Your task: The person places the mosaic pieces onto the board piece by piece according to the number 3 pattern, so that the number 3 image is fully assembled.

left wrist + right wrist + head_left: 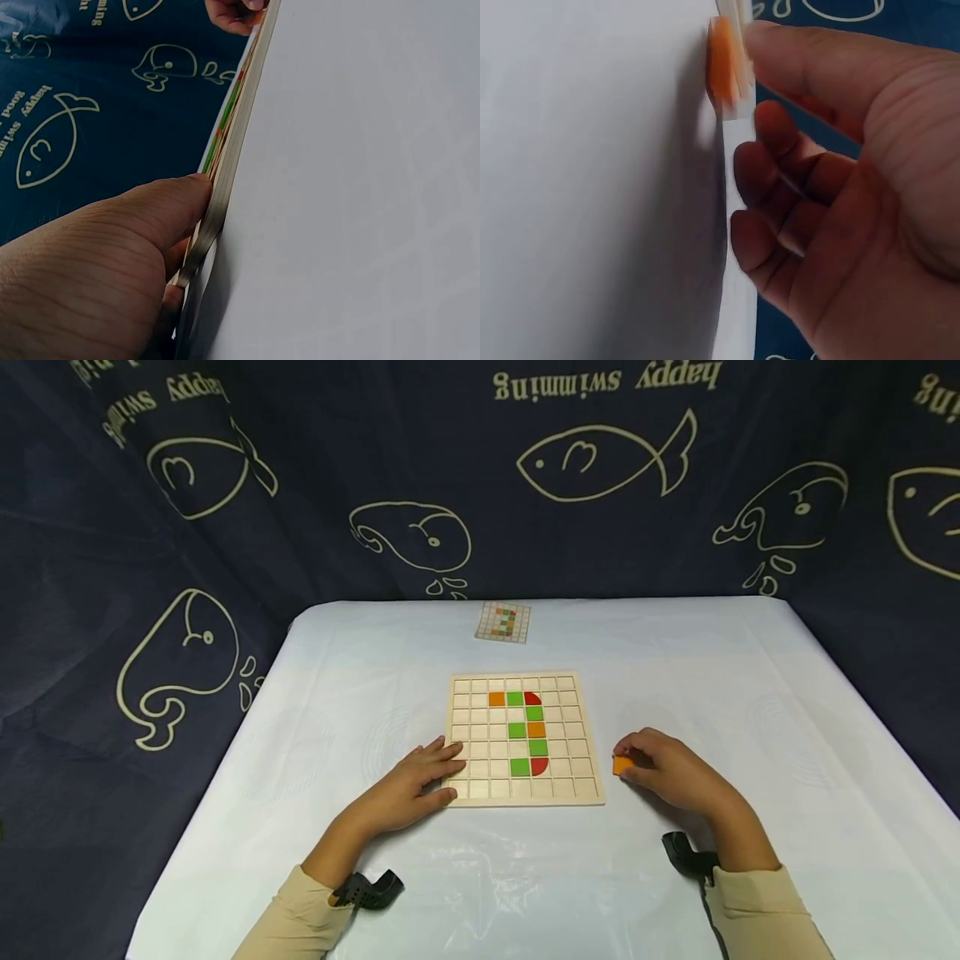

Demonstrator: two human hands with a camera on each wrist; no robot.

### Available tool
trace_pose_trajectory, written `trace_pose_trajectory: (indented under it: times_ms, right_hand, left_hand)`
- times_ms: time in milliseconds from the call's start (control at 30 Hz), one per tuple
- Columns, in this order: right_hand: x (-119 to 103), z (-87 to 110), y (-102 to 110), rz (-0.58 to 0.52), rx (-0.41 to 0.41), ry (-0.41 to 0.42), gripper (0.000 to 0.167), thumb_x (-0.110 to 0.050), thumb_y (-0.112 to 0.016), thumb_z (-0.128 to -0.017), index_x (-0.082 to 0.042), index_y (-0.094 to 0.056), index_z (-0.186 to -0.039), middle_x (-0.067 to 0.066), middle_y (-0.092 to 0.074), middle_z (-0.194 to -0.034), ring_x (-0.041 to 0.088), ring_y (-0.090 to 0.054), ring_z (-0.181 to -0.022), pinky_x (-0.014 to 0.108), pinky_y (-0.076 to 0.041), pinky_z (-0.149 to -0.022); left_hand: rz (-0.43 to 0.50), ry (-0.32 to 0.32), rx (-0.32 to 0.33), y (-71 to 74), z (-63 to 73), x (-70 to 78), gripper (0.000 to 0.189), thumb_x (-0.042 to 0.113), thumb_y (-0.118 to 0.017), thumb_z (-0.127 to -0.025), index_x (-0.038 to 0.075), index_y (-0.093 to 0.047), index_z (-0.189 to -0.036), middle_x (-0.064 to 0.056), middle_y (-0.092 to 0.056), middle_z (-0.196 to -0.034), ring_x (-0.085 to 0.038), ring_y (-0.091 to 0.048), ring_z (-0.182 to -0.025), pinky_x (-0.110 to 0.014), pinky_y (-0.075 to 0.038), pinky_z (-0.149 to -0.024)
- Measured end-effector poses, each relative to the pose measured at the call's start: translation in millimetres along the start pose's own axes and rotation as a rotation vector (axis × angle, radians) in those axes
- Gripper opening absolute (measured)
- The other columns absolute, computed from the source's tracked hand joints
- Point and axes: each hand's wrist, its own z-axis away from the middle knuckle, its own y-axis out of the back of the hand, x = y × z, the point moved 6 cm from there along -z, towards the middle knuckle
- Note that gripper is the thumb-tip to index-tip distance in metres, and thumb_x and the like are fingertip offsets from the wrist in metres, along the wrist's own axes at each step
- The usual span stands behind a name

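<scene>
A wooden grid board [468, 689] lies flat on the table, with several green, orange and red tiles set in its squares. Over the board's left edge rests my left hand [408, 785], fingers spread on the grid and thumb near the lower corner. The left wrist view shows that thumb [169, 210] against the board's side. Just right of the board, my right hand [671, 768] pinches a small orange square tile [622, 764] between thumb and fingers. In the right wrist view the orange tile [722, 64] looks blurred beside the thumb; the other fingers are curled loosely.
A small picture card [503, 622] showing a similar tile pattern lies at the table's far edge. White cloth covers the table [360, 693]. Behind and to the left hangs a dark blue curtain [315, 443] with fish and whale drawings.
</scene>
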Motion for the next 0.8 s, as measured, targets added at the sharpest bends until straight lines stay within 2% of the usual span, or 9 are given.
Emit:
trace_pose_trajectory:
  times_ms: [133, 367, 800]
  right_hand:
    - [-4.8, -1.9, 0.4, -0.014, -0.005, 0.009, 0.016, -0.006, -0.073, -0.088, -0.010, -0.067, -0.102, -0.002, -0.063, -0.098, 0.018, -0.055, -0.089, 0.042, -0.047, -0.081]
    - [-0.5, -1.4, -1.6, -0.013, -0.057, -0.051, 0.023, -0.006, -0.076, -0.083, -0.008, -0.067, -0.104, 0.000, -0.061, -0.098, 0.020, -0.055, -0.093, 0.045, -0.047, -0.087]
    - [0.7, 1.2, -2.9, 0.011, -0.039, -0.009, 0.025, 0.006, -0.066, -0.085, -0.008, -0.067, -0.106, -0.001, -0.059, -0.099, 0.019, -0.054, -0.090, 0.043, -0.048, -0.082]
  left_hand:
    - [-0.001, 0.002, -0.001, -0.3, 0.5, -0.6, 0.051, 0.029, -0.062, -0.100, 0.005, -0.054, -0.143, -0.005, -0.036, -0.157, -0.030, -0.018, -0.149, -0.056, -0.013, -0.118]
    - [-0.002, 0.005, 0.003, -0.6, 0.3, -1.8, 0.051, 0.030, -0.063, -0.099, 0.005, -0.054, -0.143, -0.004, -0.036, -0.157, -0.029, -0.018, -0.149, -0.056, -0.013, -0.118]
    - [-0.001, 0.004, 0.003, -0.9, 0.3, -1.9, 0.051, 0.031, -0.062, -0.100, 0.007, -0.054, -0.143, -0.004, -0.035, -0.158, -0.028, -0.018, -0.150, -0.056, -0.013, -0.118]
